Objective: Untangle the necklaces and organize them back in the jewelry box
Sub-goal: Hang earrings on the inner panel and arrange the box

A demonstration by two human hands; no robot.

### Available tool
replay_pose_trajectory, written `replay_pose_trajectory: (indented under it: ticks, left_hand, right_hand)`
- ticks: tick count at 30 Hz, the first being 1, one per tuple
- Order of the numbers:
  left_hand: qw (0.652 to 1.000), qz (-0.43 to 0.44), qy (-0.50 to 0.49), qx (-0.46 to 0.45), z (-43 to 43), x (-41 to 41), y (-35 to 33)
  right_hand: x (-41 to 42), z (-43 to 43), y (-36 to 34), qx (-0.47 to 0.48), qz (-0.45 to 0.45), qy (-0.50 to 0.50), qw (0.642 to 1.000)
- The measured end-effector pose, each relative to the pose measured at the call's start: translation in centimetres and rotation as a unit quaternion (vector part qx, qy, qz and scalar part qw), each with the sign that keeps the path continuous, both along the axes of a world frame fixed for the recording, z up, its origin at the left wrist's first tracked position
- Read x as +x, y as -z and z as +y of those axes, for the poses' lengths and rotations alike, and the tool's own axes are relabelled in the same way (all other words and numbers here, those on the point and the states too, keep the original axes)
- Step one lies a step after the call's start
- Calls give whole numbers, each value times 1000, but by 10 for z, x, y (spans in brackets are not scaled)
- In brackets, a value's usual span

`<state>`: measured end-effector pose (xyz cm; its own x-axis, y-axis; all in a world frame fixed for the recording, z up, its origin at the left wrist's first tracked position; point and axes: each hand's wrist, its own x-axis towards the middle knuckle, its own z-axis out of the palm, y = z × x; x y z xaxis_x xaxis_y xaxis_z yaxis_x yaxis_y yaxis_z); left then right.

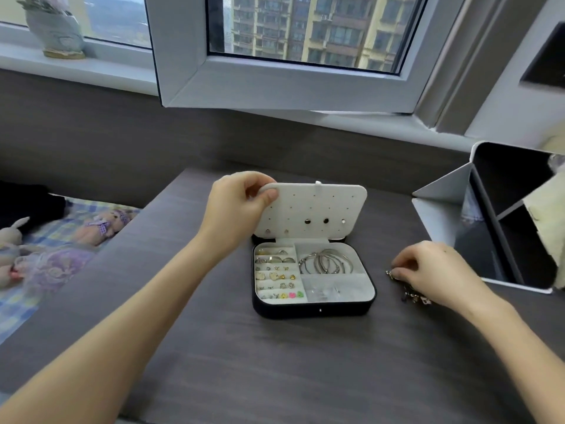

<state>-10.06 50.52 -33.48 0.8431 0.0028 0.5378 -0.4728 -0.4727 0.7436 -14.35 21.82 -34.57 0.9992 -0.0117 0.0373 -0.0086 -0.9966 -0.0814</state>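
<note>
The left grip (235,206) pinches the top-left corner of the white earring panel (321,209), propped upright behind the open jewelry box (315,309) mid-table (275,362). The right grip (434,270) pinches the tangled necklaces (411,292), just right of the box.

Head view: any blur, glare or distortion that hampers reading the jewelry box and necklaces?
Head view: soft daylight, no glare; jewelry box sharp enough to tell its compartments; necklaces small, smeared, partly under the right hand; wide-angle bends the window frame; far right edge blurred.
</note>
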Motion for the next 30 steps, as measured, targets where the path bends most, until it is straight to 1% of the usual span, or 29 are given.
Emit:
replay_pose_trajectory:
  ticks: [3, 6, 9, 10, 11, 12, 13, 14, 16, 17, 18, 19, 21, 24, 28, 30]
  left_hand:
    - [999, 24, 4, -21, 0, 5, -3]
    - [996, 66, 28, -51, 4, 7, -7]
    - [995, 76, 33, -51, 8, 9, -7]
    - [996, 73, 33, -44, 8, 9, -6]
    - [996, 70, 37, -40, 8, 9, -5]
    - [995, 72, 49, -42, 7, 9, -4]
    - [993, 81, 68, -53, 5, 8, -3]
    - [989, 94, 92, -71, 4, 7, -2]
    - [978, 122, 129, -108, 2, 7, 1]
    - [974, 133, 135, -124, 1, 7, 2]
    - [972, 138, 132, -137, -1, 6, 2]
    - [971, 140, 124, -147, -3, 5, 2]
    - [972, 140, 112, -154, -6, 3, 0]
    - [978, 134, 96, -130, -7, 6, -2]
    - [985, 122, 79, -97, -1, 13, -2]
    - [987, 119, 79, -70, 2, 15, -4]
  right_hand:
    - [0, -1, 4, 6, 3, 20, 1000]
    - [7, -3, 5, 11, 17, 42, 999]
    - [9, 0, -2, 5, 28, 50, 998]
    - [8, 2, -8, -4, 10, 47, 999]
    - [6, 5, -15, -4, -29, 39, 999]
    - [4, 10, -23, 15, -77, 28, 997]
    - [2, 19, -30, 61, -122, 12, 991]
    - [2, 30, -37, 133, -152, -10, 979]
    - [6, 56, -47, 311, -148, -61, 937]
    - [10, 70, -49, 382, -134, -82, 911]
    - [16, 84, -48, 421, -135, -99, 892]
    - [22, 97, -47, 429, -153, -114, 883]
    - [32, 123, -41, 397, -214, -143, 881]
    - [45, 145, -32, 356, -276, -191, 872]
    - [54, 148, -26, 299, -304, -254, 868]
    - [53, 146, -26, 280, -298, -284, 867]
